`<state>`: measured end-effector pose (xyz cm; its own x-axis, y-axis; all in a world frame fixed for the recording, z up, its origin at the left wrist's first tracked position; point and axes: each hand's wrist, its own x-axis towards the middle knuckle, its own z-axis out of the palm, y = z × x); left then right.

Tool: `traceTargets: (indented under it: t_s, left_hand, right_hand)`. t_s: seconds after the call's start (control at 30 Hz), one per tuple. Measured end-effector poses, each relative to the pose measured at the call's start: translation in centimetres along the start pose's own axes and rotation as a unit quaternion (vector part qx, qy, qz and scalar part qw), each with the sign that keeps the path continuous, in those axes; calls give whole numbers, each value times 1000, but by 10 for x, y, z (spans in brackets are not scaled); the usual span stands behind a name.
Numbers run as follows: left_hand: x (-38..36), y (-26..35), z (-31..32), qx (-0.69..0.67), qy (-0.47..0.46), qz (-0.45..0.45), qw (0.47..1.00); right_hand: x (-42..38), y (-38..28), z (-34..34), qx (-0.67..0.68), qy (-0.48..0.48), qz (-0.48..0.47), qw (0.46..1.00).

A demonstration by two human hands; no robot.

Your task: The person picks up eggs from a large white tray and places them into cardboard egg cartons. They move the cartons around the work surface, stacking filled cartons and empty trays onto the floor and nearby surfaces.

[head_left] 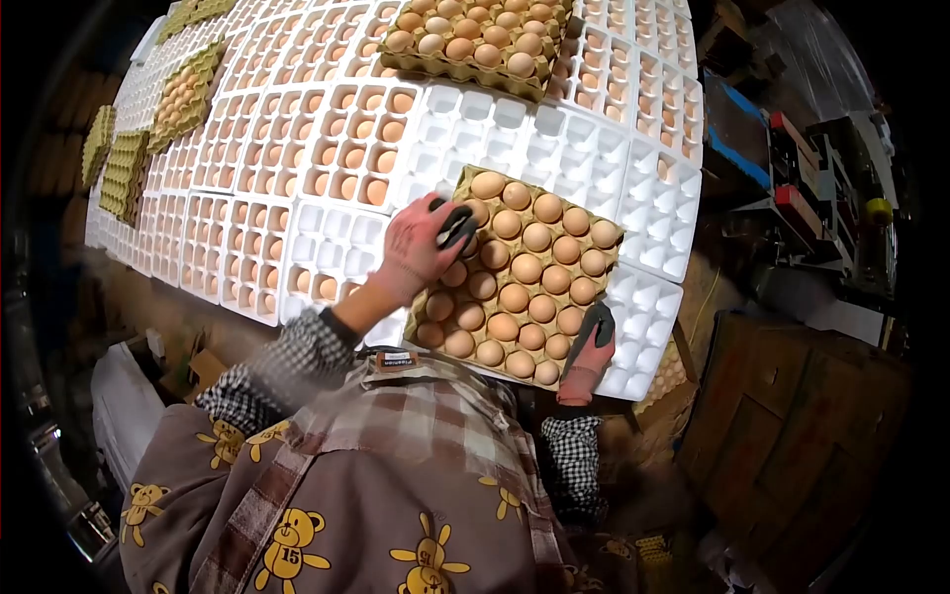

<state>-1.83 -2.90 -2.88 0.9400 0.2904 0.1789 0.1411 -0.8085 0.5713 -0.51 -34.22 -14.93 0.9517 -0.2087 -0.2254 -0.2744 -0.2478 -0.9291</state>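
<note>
A pulp egg tray [621,236] full of brown eggs [526,267] sits in front of me, tilted in view, on top of white foam trays. My left hand [424,243], in a pink glove with dark fingertips, is closed over the tray's left side. Its fingers curl among the eggs there, and what they grip is hidden. At the near right corner, my right hand [591,358], gloved alike, grips the tray's edge with the thumb on top. Unfilled foam cells [475,124] lie beyond the tray, and a partly filled foam tray [336,238] is to the left.
Foam trays filled with eggs [361,129] cover much of the table. Another pulp tray of eggs [475,40] stands at the back. More pulp trays [124,173] lie far left. Cardboard boxes [792,416] stand at the right, below shelving with tools [807,183].
</note>
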Motion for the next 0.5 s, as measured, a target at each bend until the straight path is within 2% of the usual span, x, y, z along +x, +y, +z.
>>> traceTargets:
  t_s: [0.07, 0.1, 0.13, 0.17, 0.23, 0.3, 0.33, 0.37, 0.4, 0.43, 0.47, 0.5]
  left_hand:
    - [45, 6, 15, 28, -34, 91, 995]
    - [63, 14, 29, 112, -71, 65, 989]
    - [77, 21, 36, 208, -174, 51, 961]
    - [88, 22, 37, 239, -263, 62, 933]
    - [93, 22, 34, 262, -253, 119, 924]
    - [79, 6, 35, 166, -174, 109, 964]
    - [76, -1, 38, 93, -135, 64, 984]
    - [76, -10, 36, -46, -98, 16, 994]
    - [68, -11, 27, -300, -69, -84, 948]
    - [63, -20, 18, -409, -19, -137, 902]
    - [57, -31, 3, -507, 10, -238, 828]
    - [48, -49, -11, -680, 2, -297, 671]
  right_hand:
    - [2, 4, 4, -53, 2, 11, 999]
    - [4, 4, 7, -77, 19, 13, 997]
    - [3, 5, 7, -103, 37, 16, 994]
    - [0, 4, 4, -108, 36, 18, 993]
    - [1, -1, 5, -88, 23, 0, 996]
    - [3, 2, 7, -151, 45, -30, 987]
    - [5, 3, 4, -202, 58, -17, 978]
    - [5, 5, 2, -248, 64, -6, 967]
    - [1, -8, 3, -219, 69, -39, 972]
    - [-3, -26, 6, -176, 49, -49, 982]
    - [-1, -20, 6, -46, -3, -17, 999]
    - [-8, -45, 11, -54, -7, -62, 997]
